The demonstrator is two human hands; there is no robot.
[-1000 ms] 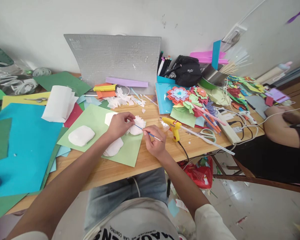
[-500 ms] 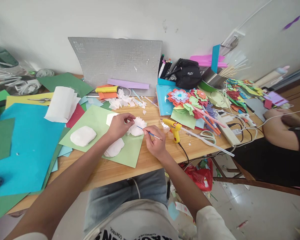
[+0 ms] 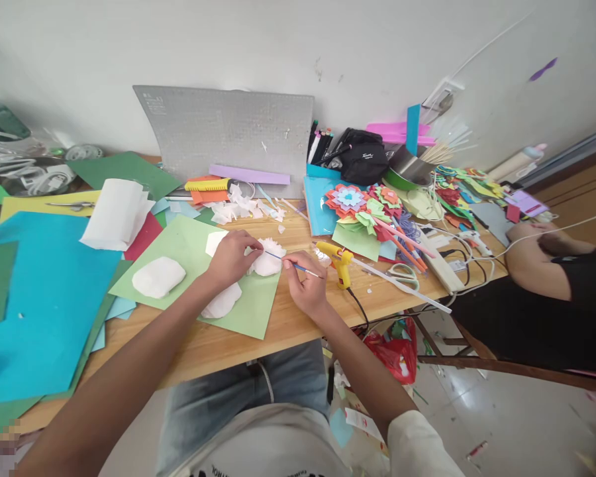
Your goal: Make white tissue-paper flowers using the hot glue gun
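My right hand (image 3: 306,286) grips a thin blue stick (image 3: 298,266), perhaps a fine brush, pointing left over a ruffled white paper flower (image 3: 267,262). At the stick's far end, my left hand (image 3: 234,258) has its thumb and fingertips pinched together by the flower's edge. What lies between those fingertips is too small to make out. Beneath both the flower and my left hand is a light green paper sheet (image 3: 251,311). It also carries a rounded white paper stack (image 3: 159,277), a second white paper piece (image 3: 222,303) and a partly hidden third.
Right of my right hand stand a yellow glue gun (image 3: 342,262) and scissors (image 3: 403,275). Layered paper flowers (image 3: 348,197) lie behind them. A tissue roll (image 3: 114,215) and blue sheet (image 3: 54,285) are leftward; a grey cutting mat (image 3: 233,132) leans on the wall. Another person's arm (image 3: 539,265) rests far right.
The view has shifted slightly, so the table contents sit a little lower and further left. My left fingertips have come closer to the stick's tip; my right hand keeps its grip.
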